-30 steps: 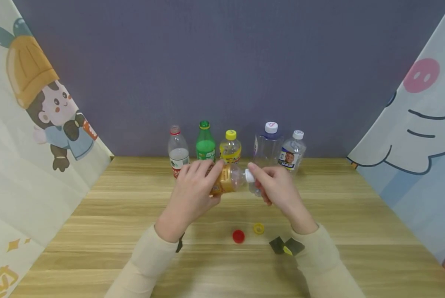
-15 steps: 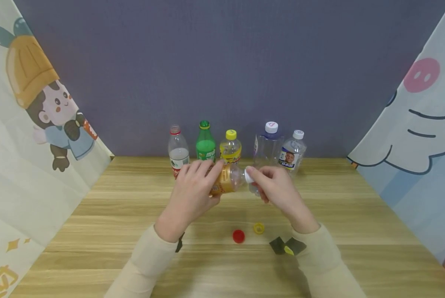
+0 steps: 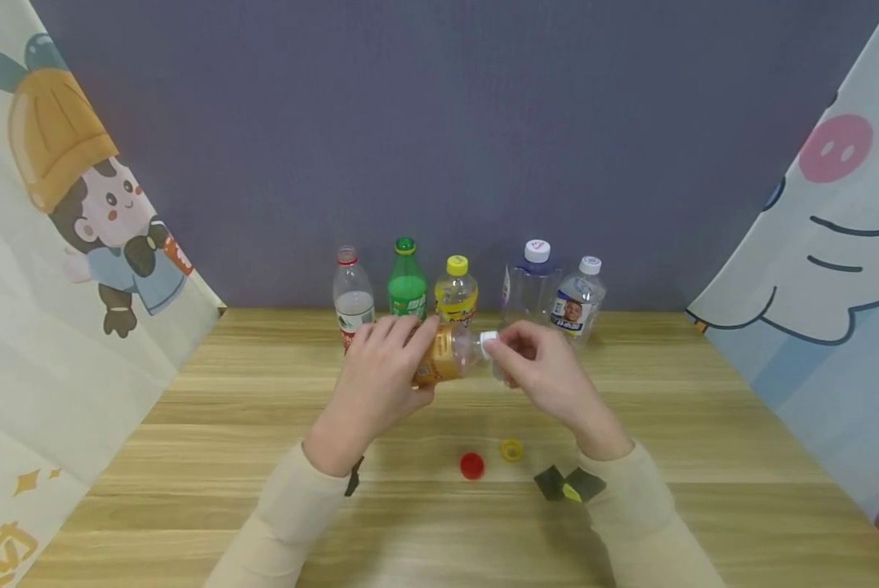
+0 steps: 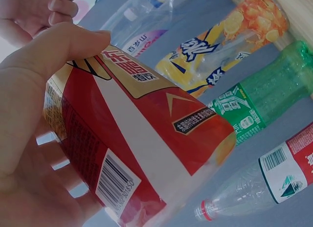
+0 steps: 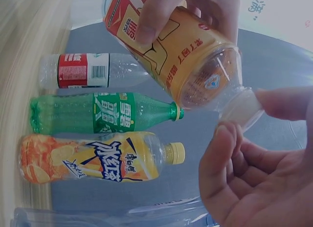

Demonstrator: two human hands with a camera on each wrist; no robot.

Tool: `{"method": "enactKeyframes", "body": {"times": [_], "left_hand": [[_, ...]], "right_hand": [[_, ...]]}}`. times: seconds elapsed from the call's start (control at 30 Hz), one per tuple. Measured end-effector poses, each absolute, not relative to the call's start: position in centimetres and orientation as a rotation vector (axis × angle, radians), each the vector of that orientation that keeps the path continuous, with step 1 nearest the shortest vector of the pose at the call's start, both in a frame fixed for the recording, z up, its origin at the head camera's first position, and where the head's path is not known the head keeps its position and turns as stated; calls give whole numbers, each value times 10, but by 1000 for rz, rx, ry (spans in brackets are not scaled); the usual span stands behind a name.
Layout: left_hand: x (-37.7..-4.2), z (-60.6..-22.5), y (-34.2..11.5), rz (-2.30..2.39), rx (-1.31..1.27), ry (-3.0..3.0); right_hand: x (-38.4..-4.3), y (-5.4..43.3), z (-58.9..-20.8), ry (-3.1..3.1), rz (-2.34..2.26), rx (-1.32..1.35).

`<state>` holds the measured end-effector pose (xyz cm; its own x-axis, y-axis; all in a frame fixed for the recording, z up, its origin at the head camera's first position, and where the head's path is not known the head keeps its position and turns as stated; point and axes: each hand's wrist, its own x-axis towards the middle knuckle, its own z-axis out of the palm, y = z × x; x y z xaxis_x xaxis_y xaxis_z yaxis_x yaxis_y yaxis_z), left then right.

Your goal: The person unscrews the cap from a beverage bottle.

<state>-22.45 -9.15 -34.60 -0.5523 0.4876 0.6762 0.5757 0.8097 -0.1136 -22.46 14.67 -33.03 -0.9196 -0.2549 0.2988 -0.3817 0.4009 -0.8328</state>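
My left hand [image 3: 384, 367] grips a clear plastic bottle [image 4: 142, 139] with a red and gold label round its body. In the head view the bottle lies on its side above the table, neck pointing right. Thumb and index finger of my right hand [image 3: 550, 376] pinch the white cap [image 5: 242, 109] at its mouth. The cap sits on the neck, partly covered by the fingertips in the right wrist view. Behind the hands stand a green bottle [image 3: 408, 286] and a yellow-capped bottle [image 3: 457, 296], their lower parts partly hidden.
A red-ringed clear bottle [image 3: 353, 298] stands at the back left. Two white-capped bottles, one large bottle [image 3: 531, 286] and one smaller bottle [image 3: 577, 302], stand at the back right. On the table [image 3: 226, 457] lie a red cap [image 3: 472, 466], a yellow ring [image 3: 511, 450] and dark scraps [image 3: 550, 483].
My right hand's fingers have shifted on the white cap, so more of it shows now. The left hand and the bottle stay nearly in place.
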Motion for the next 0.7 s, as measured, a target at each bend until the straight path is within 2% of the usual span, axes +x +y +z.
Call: {"method": "enactKeyframes", "body": {"times": [0.7], "left_hand": [[-226,-346,-92,-173,-788,-2261]], "right_hand": [[-227,151,-333,-2454,1406,769]]}}
